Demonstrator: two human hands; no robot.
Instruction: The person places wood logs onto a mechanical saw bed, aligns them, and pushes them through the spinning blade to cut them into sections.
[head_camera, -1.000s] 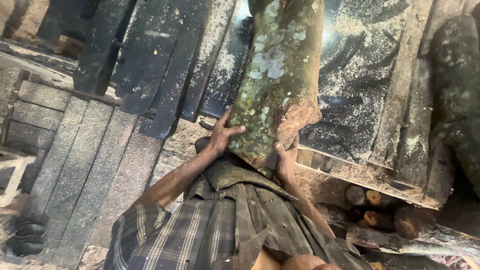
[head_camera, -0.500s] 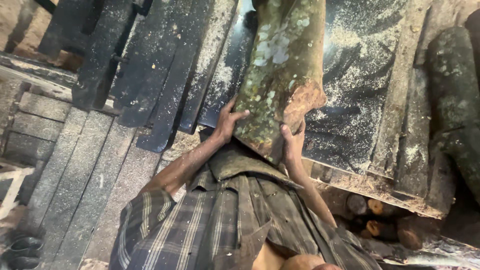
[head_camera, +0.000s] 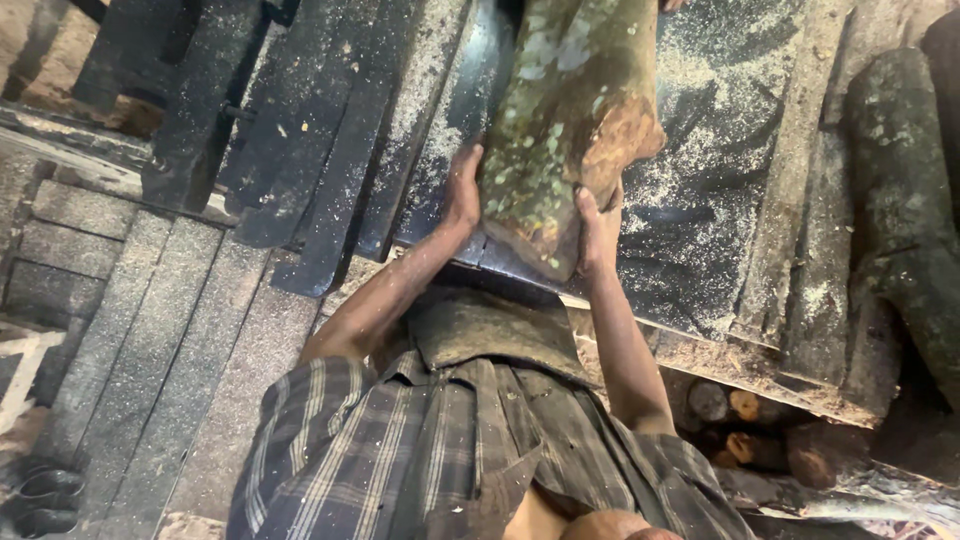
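Both hands are on the near end of 1 log (head_camera: 575, 120), a thick length with grey-green lichen patches and a torn, orange-brown butt. The left hand (head_camera: 462, 195) presses flat against the log's left flank, fingers spread upward; the right hand (head_camera: 598, 228) cups the butt end from below and to the right. Neither hand closes around the log, it is too thick for that; they clamp it between palms from 2 sides. The log lies on the sawdust-covered counter (head_camera: 720, 180), a dark steel-looking bed with rails, and its near end overhangs the counter's edge just above the person's plaid shirt (head_camera: 420, 450). Long axis runs away from the person, near end low in the picture, far end passing out of the top edge; it tilts slightly to the right as it goes. Judged step: the log is being steadied and fed lengthwise along the counter. The next move calls for an even push from both palms along the axis, keeping the butt from swinging sideways, fingers clear of the counter's edge. Dark planks (head_camera: 300, 130) lie to the left; another mossy log (head_camera: 900, 200) rests at far right, well apart. Cut billets (head_camera: 740, 405) are stacked under the counter.
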